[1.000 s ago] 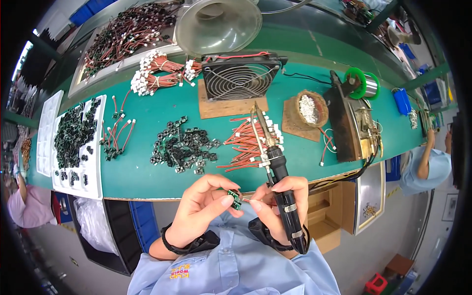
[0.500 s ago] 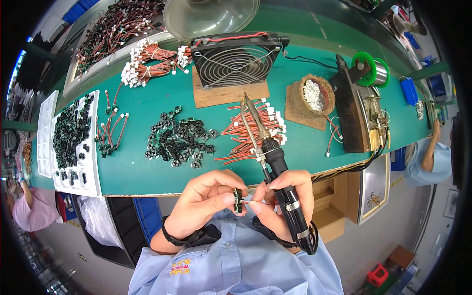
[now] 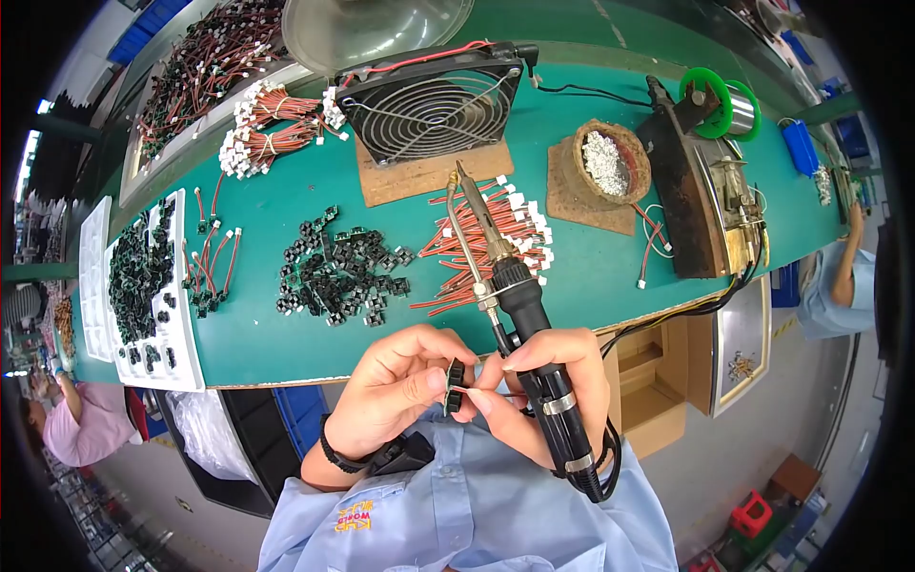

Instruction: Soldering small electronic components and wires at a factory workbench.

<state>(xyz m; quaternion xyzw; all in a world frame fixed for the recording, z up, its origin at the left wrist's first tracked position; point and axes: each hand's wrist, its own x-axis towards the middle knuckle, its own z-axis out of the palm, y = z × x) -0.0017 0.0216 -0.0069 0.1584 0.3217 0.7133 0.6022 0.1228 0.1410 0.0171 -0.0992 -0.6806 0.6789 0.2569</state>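
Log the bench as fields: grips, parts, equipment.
Left grip: holding small green-and-black circuit board
Right grip: holding black-handled soldering iron, pinching thin reddish wire
Wire end: at the board; joined or not, cannot tell
Centre: pile of black-and-green components, red wires with white connectors
Left side: white plastic tray
Far side: square black fan
Right side: round brown bowl of whitish pieces

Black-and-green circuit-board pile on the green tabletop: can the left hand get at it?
Likely yes: nothing visible blocks the left hand from the pile, but that hand holds a green-and-black circuit board.
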